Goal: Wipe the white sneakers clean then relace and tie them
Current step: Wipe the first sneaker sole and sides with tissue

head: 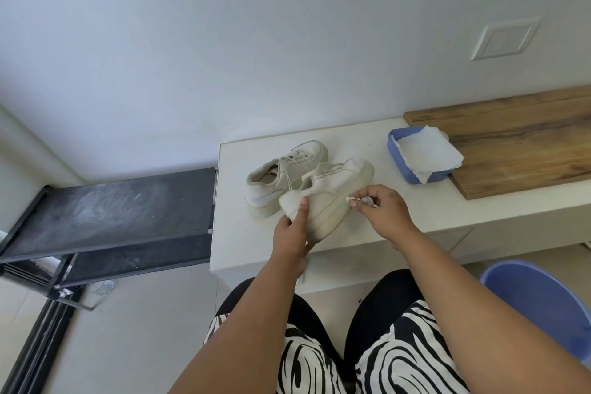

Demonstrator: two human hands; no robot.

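White laminate forms the counter, and every place below is given relative to it. Off its left edge a dark metal shelf rack is seen, set lower than the counter top. On the left part of the counter a laced sneaker is stood upright on its sole, toe pointed toward the wall. Just in front of it and touching it, a second sneaker is held tipped onto its side near the counter's front edge, so that its sole edge is turned toward the right. Its heel is gripped by the left hand: the thumb is laid up over the heel's outer face and the remaining fingers are wrapped behind and beneath, hidden from view. A loose lace end is seen hanging below this hand, over the counter's front edge. At the midsole, just right of the shoe's middle, a small crumpled white wipe is pinched by the curled fingertips of the right hand and is pressed against the sole edge. Farther right on the counter, by the wall, a blue tray is draped with torn white paper towel; it is overlapped onto a wooden board. Below the counter's right end, a blue bucket is partly seen on the floor.
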